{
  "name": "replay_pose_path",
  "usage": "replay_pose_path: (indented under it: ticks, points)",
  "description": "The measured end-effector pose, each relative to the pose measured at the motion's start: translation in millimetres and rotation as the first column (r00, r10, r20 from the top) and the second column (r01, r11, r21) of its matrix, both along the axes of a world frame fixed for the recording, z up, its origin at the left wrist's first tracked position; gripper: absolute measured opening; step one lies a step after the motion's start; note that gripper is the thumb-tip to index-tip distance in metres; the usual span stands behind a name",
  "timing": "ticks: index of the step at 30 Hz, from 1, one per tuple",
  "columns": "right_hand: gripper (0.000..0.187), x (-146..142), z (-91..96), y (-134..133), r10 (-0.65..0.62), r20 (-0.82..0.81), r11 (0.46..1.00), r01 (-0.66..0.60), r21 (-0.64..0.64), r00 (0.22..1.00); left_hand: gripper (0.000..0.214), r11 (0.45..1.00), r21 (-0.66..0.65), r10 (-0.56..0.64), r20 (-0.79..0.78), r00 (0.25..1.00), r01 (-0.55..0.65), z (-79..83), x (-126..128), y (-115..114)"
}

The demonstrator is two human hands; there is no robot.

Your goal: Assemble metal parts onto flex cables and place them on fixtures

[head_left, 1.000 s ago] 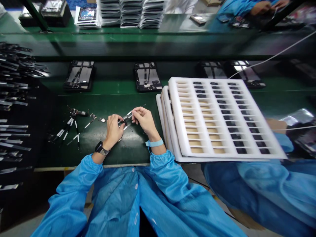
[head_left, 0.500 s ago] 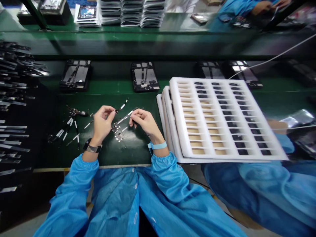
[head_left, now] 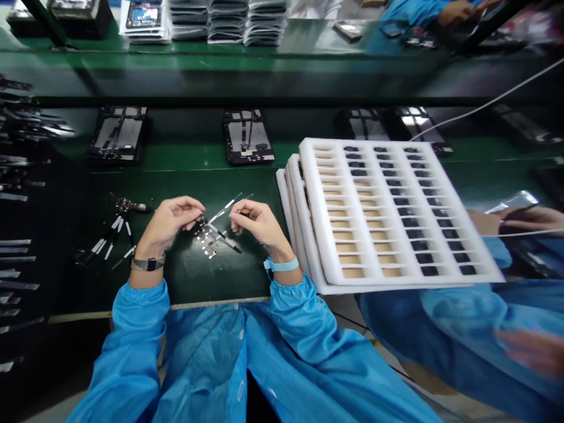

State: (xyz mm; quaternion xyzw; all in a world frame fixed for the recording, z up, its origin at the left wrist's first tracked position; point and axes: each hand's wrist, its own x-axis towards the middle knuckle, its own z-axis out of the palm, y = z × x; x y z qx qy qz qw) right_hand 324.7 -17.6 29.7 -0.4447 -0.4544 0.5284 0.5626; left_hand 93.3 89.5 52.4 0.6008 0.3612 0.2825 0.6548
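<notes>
A dark strip (head_left: 232,244) is pinched at its far end by the left hand (head_left: 174,220), its long axis slanted toward the near right. Just far of its free end, the right hand (head_left: 259,224) is poised; whether its fingertips meet cannot be told. Open counter (head_left: 194,288) is found nearward; the right is bounded by foam trays (head_left: 326,258).

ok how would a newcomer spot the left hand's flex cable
Look left from the white foam tray, past the right hand, to the left hand. The dark flex cable slants from its pinch; unlike the loose fanned cables, it's held.
</notes>
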Motion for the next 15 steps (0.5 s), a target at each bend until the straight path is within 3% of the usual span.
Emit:
replay_pose_path:
  ticks: [3, 7, 15]
  points:
    - [0.033, -2, -0.3, 0, 0.001, 0.056, 1.000, -0.001, 0.004, 0.998, 0.028, 0.987, -0.096, -0.133, -0.052, 0.990, 0.128, -4.5, 8, -7]
    - [0.021, -7, -0.6, 0, -0.040, 0.224, 0.997, 0.025, 0.069, 0.974, 0.035, 0.965, -0.188, -0.198, -0.062, 0.978, 0.183, -10.5, 22, -15]
    - [0.012, -10, -11.1, 4, -0.074, 0.462, 0.985, -0.006, 0.171, 0.884, 0.041, 0.974, -0.201, -0.128, -0.112, 0.985, 0.104, -14.0, 30, -20]
